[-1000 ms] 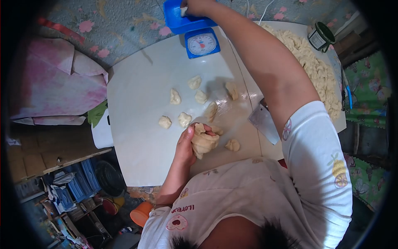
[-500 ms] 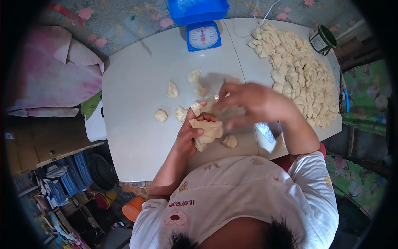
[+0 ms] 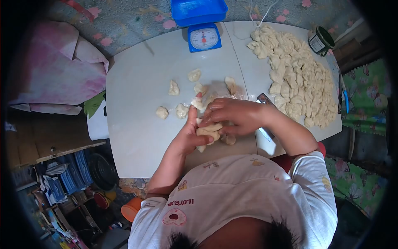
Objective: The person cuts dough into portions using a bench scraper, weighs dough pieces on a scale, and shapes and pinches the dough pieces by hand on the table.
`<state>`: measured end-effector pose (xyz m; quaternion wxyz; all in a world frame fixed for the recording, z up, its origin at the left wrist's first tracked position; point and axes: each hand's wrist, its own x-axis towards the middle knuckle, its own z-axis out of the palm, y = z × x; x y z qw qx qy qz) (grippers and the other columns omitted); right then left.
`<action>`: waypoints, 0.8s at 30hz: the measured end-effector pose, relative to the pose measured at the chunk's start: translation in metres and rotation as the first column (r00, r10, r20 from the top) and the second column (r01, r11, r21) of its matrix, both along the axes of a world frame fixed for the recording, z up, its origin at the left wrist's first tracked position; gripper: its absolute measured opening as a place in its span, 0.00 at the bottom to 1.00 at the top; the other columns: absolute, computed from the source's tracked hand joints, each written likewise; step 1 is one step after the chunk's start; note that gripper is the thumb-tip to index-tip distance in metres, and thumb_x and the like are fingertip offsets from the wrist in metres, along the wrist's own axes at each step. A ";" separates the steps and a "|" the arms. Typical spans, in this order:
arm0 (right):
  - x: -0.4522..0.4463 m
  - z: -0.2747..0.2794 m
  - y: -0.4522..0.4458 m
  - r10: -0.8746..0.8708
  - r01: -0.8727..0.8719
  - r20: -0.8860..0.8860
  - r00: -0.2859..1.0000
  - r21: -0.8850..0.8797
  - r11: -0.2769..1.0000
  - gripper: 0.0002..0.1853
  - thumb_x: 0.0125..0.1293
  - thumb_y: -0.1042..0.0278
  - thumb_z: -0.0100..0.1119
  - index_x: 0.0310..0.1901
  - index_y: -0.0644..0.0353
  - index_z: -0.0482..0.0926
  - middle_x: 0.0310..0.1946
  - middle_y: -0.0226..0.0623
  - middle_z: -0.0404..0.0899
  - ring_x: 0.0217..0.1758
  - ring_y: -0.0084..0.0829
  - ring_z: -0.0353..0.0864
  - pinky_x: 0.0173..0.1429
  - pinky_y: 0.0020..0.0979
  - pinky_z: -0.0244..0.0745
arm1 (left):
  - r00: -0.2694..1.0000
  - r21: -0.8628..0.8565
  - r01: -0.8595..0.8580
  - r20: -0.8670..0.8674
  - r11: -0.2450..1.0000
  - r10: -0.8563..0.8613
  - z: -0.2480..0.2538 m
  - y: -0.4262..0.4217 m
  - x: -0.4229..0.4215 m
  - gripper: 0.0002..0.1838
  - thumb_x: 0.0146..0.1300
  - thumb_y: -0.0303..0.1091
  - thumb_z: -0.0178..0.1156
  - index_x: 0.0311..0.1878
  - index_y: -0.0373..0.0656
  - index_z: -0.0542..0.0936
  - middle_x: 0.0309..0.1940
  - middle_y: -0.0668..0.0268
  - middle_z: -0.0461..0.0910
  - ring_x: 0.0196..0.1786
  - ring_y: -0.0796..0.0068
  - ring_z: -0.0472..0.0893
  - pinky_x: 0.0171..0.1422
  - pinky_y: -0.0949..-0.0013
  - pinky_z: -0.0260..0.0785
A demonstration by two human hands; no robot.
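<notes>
My left hand [image 3: 188,137] is wrapped round a lump of dough [image 3: 209,132], with a small dough piece [image 3: 197,103] at its raised finger. Over the same lump lies my right hand [image 3: 232,115], its fingers bent onto the dough. Several small dough pieces [image 3: 162,112] lie on the white table [image 3: 137,137] around and beyond my hands. A metal blade [image 3: 266,133] rests beside my right wrist, partly hidden by the forearm.
A blue dial scale [image 3: 204,38] with a blue tray [image 3: 199,12] stands at the far edge. A large heap of dough pieces [image 3: 302,83] covers the right side. Behind it are a dark green tub [image 3: 321,41] and a white cable.
My right hand has come back from the scale's tray to the dough in my left hand. The scale's needle has turned to point up.
</notes>
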<state>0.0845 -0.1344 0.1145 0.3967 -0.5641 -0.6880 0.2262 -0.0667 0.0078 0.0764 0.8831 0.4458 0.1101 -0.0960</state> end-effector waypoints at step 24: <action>0.024 -0.044 -0.008 -0.184 0.022 -0.934 0.305 -0.186 0.982 0.30 0.55 0.78 0.66 0.58 0.55 0.64 0.51 0.37 0.73 0.54 0.31 0.74 0.61 0.37 0.68 | 0.965 0.254 -0.263 0.046 0.931 0.260 -0.019 -0.004 0.008 0.55 0.47 0.17 0.66 0.73 0.57 0.46 0.43 0.72 0.73 0.50 0.77 0.76 0.55 0.71 0.71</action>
